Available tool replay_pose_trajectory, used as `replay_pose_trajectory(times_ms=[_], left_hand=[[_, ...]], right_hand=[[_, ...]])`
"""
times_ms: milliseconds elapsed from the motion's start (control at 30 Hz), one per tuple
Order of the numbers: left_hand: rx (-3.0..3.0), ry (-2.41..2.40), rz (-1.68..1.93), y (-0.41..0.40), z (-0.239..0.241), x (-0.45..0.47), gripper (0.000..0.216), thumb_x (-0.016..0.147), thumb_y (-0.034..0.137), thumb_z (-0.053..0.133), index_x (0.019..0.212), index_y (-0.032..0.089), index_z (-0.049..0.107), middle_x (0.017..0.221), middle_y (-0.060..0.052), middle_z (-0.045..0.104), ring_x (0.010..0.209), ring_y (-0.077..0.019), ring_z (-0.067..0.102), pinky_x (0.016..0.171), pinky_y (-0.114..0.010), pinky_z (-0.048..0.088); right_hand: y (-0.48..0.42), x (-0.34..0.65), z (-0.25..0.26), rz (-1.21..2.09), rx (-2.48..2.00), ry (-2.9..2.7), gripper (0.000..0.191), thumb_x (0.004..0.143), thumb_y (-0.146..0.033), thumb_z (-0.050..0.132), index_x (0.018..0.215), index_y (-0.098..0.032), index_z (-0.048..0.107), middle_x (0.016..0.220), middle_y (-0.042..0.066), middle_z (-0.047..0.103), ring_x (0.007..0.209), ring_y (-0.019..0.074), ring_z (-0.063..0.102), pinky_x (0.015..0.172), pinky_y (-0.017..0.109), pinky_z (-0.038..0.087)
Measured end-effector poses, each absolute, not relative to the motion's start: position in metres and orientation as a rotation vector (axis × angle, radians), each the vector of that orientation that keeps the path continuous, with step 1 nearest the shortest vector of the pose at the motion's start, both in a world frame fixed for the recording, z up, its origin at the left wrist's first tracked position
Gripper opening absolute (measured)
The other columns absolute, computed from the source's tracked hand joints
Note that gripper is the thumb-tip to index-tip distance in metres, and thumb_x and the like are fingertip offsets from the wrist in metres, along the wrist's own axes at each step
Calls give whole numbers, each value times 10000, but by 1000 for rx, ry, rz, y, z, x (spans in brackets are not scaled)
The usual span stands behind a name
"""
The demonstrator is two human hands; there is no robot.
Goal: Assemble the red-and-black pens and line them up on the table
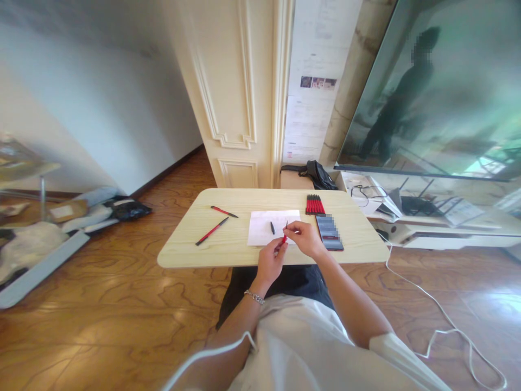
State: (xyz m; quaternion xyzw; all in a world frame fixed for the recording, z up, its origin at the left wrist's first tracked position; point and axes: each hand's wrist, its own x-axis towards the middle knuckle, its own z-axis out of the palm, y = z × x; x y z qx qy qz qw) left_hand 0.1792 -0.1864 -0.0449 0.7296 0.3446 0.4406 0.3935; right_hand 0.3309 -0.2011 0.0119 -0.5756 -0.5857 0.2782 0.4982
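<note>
Both my hands meet over the near edge of a small light wooden table (179, 251). My left hand (270, 262) and my right hand (303, 237) are closed on one red pen (285, 235), held tilted above a white sheet of paper (262, 227). A small black pen part (272, 227) lies on the sheet. Two more red pens lie to the left, one near the back (224, 212) and one nearer the front (211, 232). A row of several red-and-black pens (315, 205) lies at the back right.
A dark flat box (329, 233) lies beside my right hand. A large screen (439, 92) stands on a low white unit at right, with a white cable (431, 304) trailing over the wooden floor. Bags and clutter sit on the floor at left.
</note>
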Motion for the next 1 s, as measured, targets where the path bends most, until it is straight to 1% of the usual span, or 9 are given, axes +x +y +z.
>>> replay_pose_trajectory(times_ms=[133,367,467,533,600,633,733,867,1000], left_hand=[[1825,874,1133,-187,-45,179,316,887,398,521,1073,171,637,951,-67,704,790,-175,645,763,-302,497],[1645,835,1164,-188,-46,179,325,853,410,570,1056,168,647,947,-73,702,823,-181,641,764,-294,496],[1569,805,1188,-190,-45,178,332,849,418,573,1042,158,648,896,-71,699,806,-174,642,755,-286,499],[1517,796,1217,-191,-45,178,338,856,417,563,1054,153,635,859,-66,693,783,-166,641,744,-282,502],[1461,797,1246,-192,-47,178,345,858,413,563,1074,150,621,856,-68,689,782,-164,645,747,-284,506],[1434,799,1255,-192,-48,178,347,855,411,567,1078,150,617,865,-71,689,788,-166,648,754,-288,509],[1373,812,1268,-192,-51,177,349,844,412,581,1076,154,618,883,-77,691,800,-172,656,769,-298,513],[1352,831,1280,-190,-53,176,343,836,421,589,1050,158,632,844,-70,692,782,-171,658,746,-289,515],[1342,830,1287,-190,-51,175,324,830,418,596,1024,163,643,828,-61,693,762,-163,656,733,-278,512]], right_hand=[[-204,333,13,706,-1388,-1419,228,771,-385,622,802,-170,691,826,51,704,777,177,630,723,292,478],[-202,335,15,724,-1385,-1435,222,730,-382,671,731,-160,667,733,26,673,703,150,596,685,275,466],[-195,342,15,923,-1275,-1520,258,685,-373,719,817,-156,676,799,38,686,726,152,607,684,274,475],[-184,346,14,1005,-1242,-1521,298,698,-358,707,914,-156,673,863,51,696,738,153,618,676,274,482],[-169,349,9,929,-1352,-1497,274,746,-321,652,961,-152,672,861,56,701,714,148,618,659,269,479],[-161,348,6,835,-1458,-1501,236,761,-290,628,943,-149,681,828,55,703,696,145,615,658,267,474],[-139,342,-5,581,-1739,-1639,154,771,-221,603,869,-169,709,862,57,715,781,159,631,731,262,456],[-124,328,-11,421,-1984,-1808,206,828,-250,534,908,-203,718,938,69,718,893,190,638,788,264,430],[-119,321,-8,392,-2110,-1877,263,825,-224,508,997,-236,707,1035,67,703,987,201,620,811,255,419]])
